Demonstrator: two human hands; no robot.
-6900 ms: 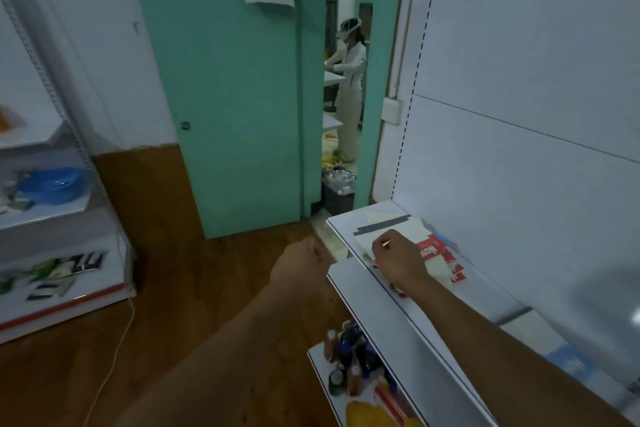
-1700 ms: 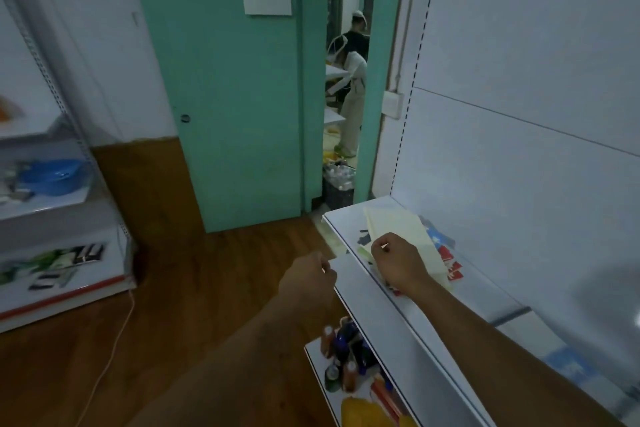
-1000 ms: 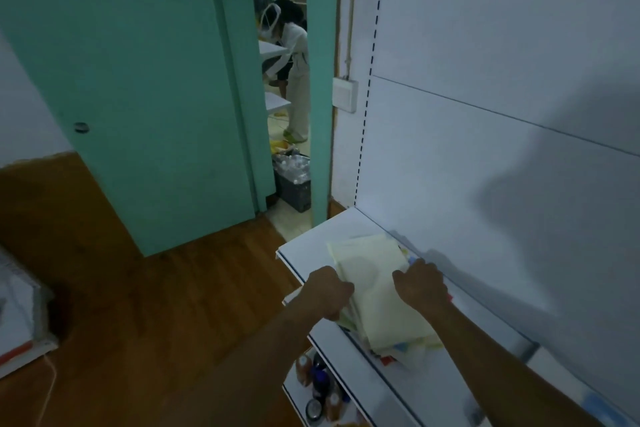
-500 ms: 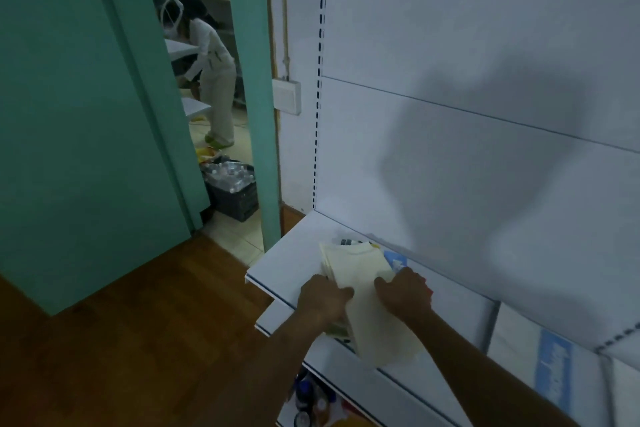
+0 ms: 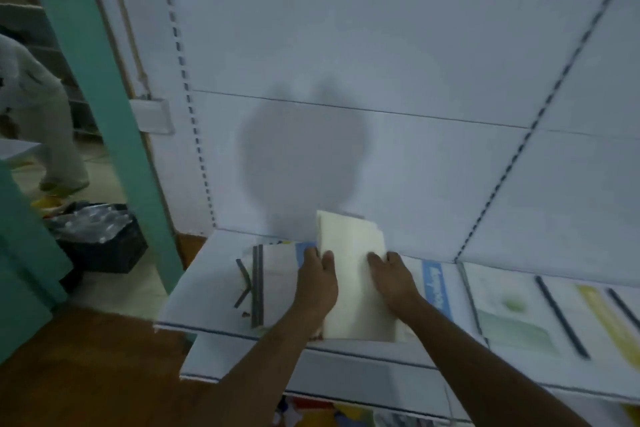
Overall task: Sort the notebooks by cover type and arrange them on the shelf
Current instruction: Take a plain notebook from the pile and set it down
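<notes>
Dim room, white shelf (image 5: 207, 288) against a pale slotted back panel. Nearest, a lower shelf edge under both forearms, coloured goods below it too blurred to name. Left hand (image 5: 317, 282) and right hand (image 5: 393, 279) flank a cream-covered stack of notebooks (image 5: 353, 274), fingers lying on its top cover, palms pressing its long sides; edges apparently being squared. Just left of the left hand, a notebook with dark spine strips (image 5: 258, 284) lying flat. Right of the right hand, a blue-striped cover (image 5: 434, 284), then further flat notebooks (image 5: 512, 315) in a row. Beyond the left side, a teal doorframe (image 5: 114, 107), a dark crate (image 5: 100, 239). Judging by this: sorting partly done, loose covers left to place.
</notes>
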